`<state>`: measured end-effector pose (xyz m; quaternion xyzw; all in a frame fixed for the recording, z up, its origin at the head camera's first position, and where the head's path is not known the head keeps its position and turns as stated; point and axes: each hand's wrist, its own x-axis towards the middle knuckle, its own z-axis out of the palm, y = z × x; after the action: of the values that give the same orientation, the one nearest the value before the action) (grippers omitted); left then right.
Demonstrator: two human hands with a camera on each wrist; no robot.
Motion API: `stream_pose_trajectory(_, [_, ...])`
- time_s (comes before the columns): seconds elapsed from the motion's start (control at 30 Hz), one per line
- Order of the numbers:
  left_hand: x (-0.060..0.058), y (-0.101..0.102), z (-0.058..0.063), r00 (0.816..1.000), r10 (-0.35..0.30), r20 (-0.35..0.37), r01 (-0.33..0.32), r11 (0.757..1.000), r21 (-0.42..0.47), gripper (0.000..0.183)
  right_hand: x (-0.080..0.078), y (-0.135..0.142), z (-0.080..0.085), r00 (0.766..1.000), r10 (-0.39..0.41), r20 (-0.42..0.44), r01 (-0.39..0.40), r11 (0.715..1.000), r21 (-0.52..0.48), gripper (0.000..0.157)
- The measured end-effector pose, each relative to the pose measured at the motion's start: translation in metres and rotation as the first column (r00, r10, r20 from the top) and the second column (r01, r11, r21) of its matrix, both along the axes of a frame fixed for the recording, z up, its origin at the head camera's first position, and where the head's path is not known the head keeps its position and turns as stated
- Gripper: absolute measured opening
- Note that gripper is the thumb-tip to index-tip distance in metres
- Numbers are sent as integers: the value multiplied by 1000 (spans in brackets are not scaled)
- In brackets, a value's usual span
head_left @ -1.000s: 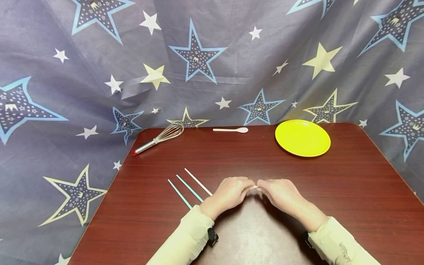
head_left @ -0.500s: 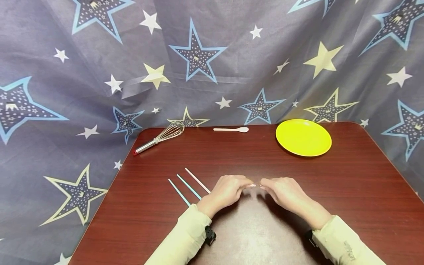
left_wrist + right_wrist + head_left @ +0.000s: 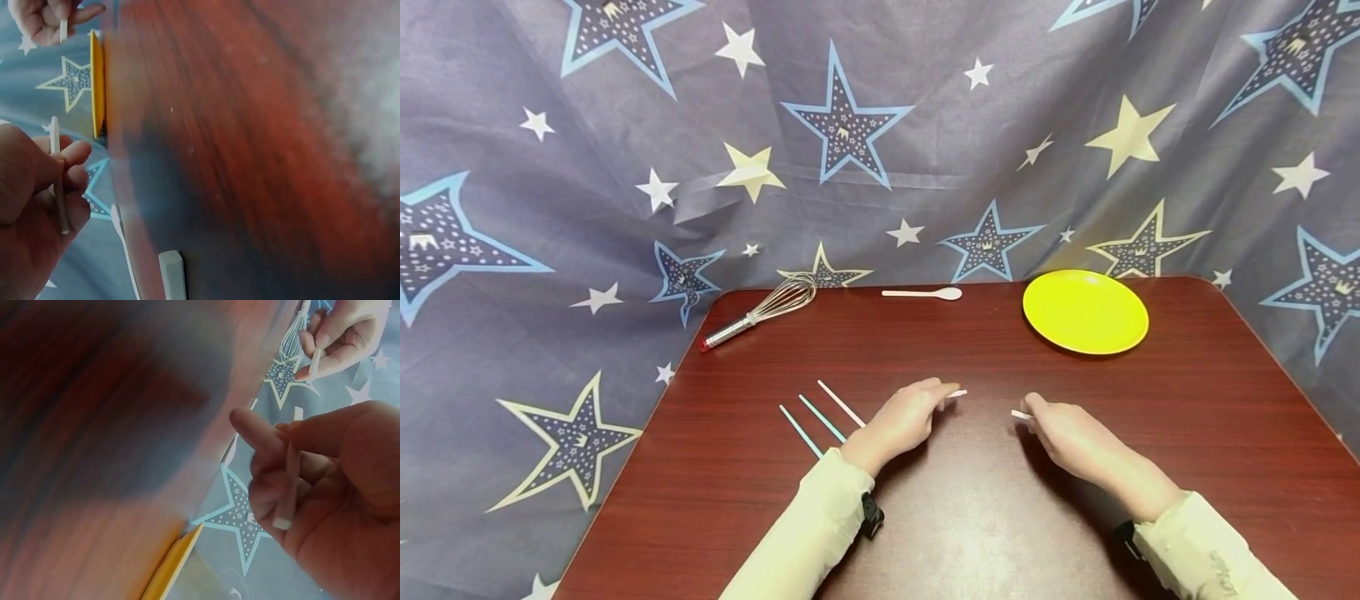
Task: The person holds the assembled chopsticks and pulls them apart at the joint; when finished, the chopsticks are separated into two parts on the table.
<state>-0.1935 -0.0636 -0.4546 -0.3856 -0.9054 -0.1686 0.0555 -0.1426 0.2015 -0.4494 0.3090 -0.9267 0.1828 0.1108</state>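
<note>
My left hand (image 3: 898,425) pinches a short white stick (image 3: 55,140) between thumb and fingertips, above the middle of the table. To its right, my right hand (image 3: 1078,440) pinches another short white stick (image 3: 290,487) by thumb and forefinger. The two pieces are apart and their inner ends point toward each other. Partly behind the left forearm lie a light-blue stick (image 3: 800,431), a second light-blue stick (image 3: 822,418) and a pale one (image 3: 841,403). Their near ends are hidden in the head view.
Along the back of the brown table (image 3: 970,533) lie a wire whisk (image 3: 778,302), a white spoon (image 3: 925,293) and a yellow plate (image 3: 1086,312). A grey star-patterned cloth (image 3: 865,217) hangs behind.
The hands were together around a white stick and have drawn apart, each with a piece. The left moved forward and slightly left; the right moved right.
</note>
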Motion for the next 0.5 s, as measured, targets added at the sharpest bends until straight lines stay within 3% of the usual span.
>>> stream_pose_trajectory(0.1, [-6,2,1,999,33,12,-33,999,13,29,1,5,1,1000,-11,15,11,1000,9,22])
stream_pose_trajectory(0.23, [-14,4,0,993,122,-1,-122,992,12,14,3,7,1,999,-19,43,18,999,33,26])
stream_pose_trajectory(0.37, [-21,2,-2,975,219,-29,-220,975,-18,4,4,11,-1,999,10,43,-12,999,45,27])
stream_pose_trajectory(0.5, [-26,-1,-3,956,291,-45,-293,955,-44,5,6,17,-3,999,18,41,-20,999,50,27])
